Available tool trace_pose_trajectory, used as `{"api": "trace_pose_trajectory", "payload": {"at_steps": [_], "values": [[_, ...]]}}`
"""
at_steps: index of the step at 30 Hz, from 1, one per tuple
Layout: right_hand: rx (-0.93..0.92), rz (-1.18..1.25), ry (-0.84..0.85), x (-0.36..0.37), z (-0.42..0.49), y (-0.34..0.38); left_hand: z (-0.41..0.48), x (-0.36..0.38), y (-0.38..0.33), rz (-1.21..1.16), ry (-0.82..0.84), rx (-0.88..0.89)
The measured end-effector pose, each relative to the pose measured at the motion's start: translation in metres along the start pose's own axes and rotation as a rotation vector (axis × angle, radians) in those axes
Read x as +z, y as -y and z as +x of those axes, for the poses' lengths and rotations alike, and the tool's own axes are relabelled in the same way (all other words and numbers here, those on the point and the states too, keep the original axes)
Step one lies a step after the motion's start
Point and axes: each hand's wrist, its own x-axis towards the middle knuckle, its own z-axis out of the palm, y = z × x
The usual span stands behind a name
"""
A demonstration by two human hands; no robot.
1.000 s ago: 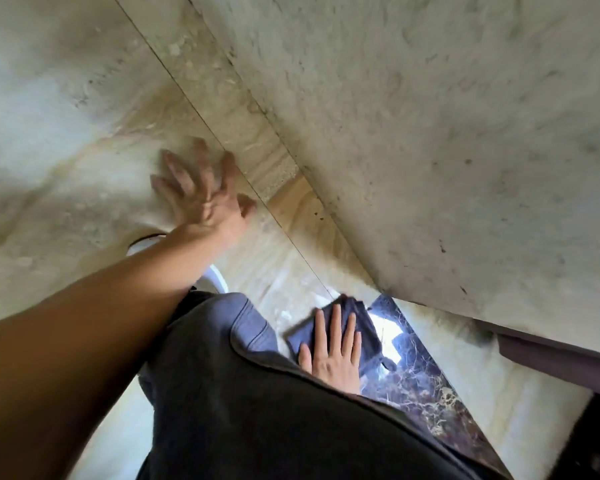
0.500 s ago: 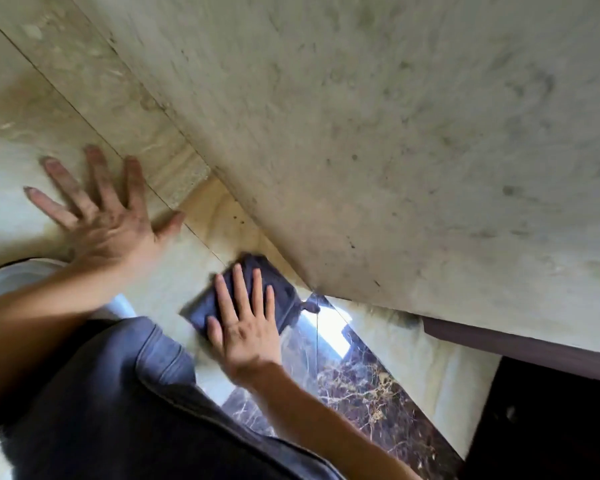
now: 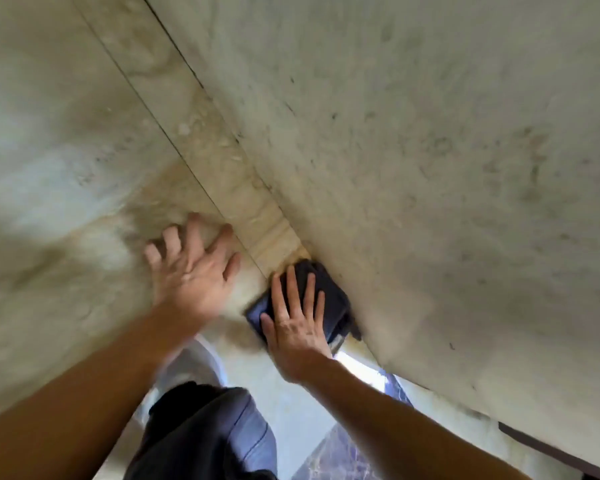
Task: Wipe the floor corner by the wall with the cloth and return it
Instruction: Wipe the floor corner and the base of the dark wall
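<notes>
My right hand (image 3: 297,325), fingers flat & open on the dark cloth (image 3: 329,299), has pushed it up the floor (image 3: 84,202) to the wall (image 3: 430,168), left hand (image 3: 191,275) open w/ nothing, so wiping's on, return's later.

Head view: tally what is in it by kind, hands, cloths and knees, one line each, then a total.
Bare hands: 2, the left hand spread flat on the beige marble floor, the right hand pressed flat on the cloth.
Dark blue folded cloths: 1, against the wall.
Knees in dark trousers: 1.
Total: 4
</notes>
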Motion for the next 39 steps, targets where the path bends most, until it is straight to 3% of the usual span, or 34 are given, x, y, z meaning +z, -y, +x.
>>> {"api": "trace_pose_trajectory", "payload": {"at_steps": [2,5,8,10,11,22,31,39], "values": [[-0.004,-0.031,-0.059,-0.008,0.041,0.021,0.007,-0.013,0.032,-0.037,-0.007,-0.066],[-0.161,-0.143,-0.194,-0.030,0.108,0.067,0.040,-0.032,0.109,-0.039,-0.075,-0.261],[-0.210,-0.133,-0.144,-0.050,0.161,0.115,0.071,-0.055,0.185,-0.081,-0.157,-0.368],[-0.231,-0.095,-0.211,-0.058,0.176,0.133,0.075,-0.060,0.202,0.028,-0.191,-0.350],[-0.343,-0.162,-0.152,-0.073,0.227,0.158,0.094,-0.053,0.227,-0.043,-0.226,-0.416],[-0.505,-0.190,-0.276,-0.157,0.433,0.318,0.100,-0.050,0.227,-0.005,-0.222,-0.435],[-0.520,-0.224,-0.220,-0.179,0.472,0.346,0.102,-0.061,0.225,0.046,-0.104,-0.444],[-0.531,-0.233,-0.280,-0.200,0.538,0.364,0.102,-0.060,0.229,0.037,-0.037,-0.440]]}}
